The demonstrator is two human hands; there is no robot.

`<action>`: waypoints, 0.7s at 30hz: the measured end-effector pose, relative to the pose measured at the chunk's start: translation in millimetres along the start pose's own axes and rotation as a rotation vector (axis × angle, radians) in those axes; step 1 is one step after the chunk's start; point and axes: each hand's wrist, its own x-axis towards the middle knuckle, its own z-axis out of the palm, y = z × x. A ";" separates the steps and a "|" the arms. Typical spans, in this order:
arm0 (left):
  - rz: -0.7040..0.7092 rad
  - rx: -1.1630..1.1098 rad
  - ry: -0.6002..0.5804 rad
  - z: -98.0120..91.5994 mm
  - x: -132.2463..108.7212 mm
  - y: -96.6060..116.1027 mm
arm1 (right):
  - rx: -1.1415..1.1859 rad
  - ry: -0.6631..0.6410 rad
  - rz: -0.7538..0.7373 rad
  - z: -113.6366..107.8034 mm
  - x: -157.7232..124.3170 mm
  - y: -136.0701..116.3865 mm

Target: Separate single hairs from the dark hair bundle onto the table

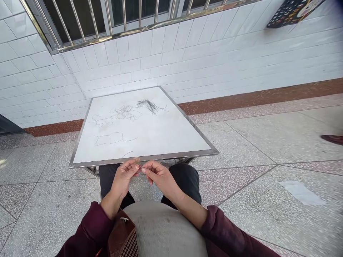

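Observation:
My left hand (122,179) and my right hand (162,179) meet at the near edge of the white-topped table (166,132), above my lap. The fingertips of both are pinched close together. Between them is something thin and small that I cannot make out. On the tabletop lies a sheaf of straight dark strands (148,105), with a tangled heap of thin strands (124,112) to its left. Nearer to me is a strand bent in square zigzags (110,137). A short curved strand (127,153) lies just beyond my left hand.
The table's metal rim (144,158) is right at my fingers. Behind it stands a white tiled wall (209,60) with a barred window (115,21). A brown bag (122,232) hangs at my front. A pale sheet (302,192) and another person's shoe (332,139) are on the right.

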 end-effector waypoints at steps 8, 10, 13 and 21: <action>0.022 0.091 0.153 -1.4 -2.8 8.4 | -0.098 -0.136 -0.020 2.1 -3.6 17.5; 0.025 0.116 0.182 -3.0 -3.5 9.2 | -0.172 -0.112 -0.084 3.1 -4.7 19.1; 0.039 0.161 0.209 -3.3 -3.8 10.4 | -0.332 -0.057 -0.222 4.2 -6.3 16.7; 0.055 0.250 0.134 -8.3 -2.3 6.6 | -0.677 -0.095 -0.495 -1.6 -5.3 8.8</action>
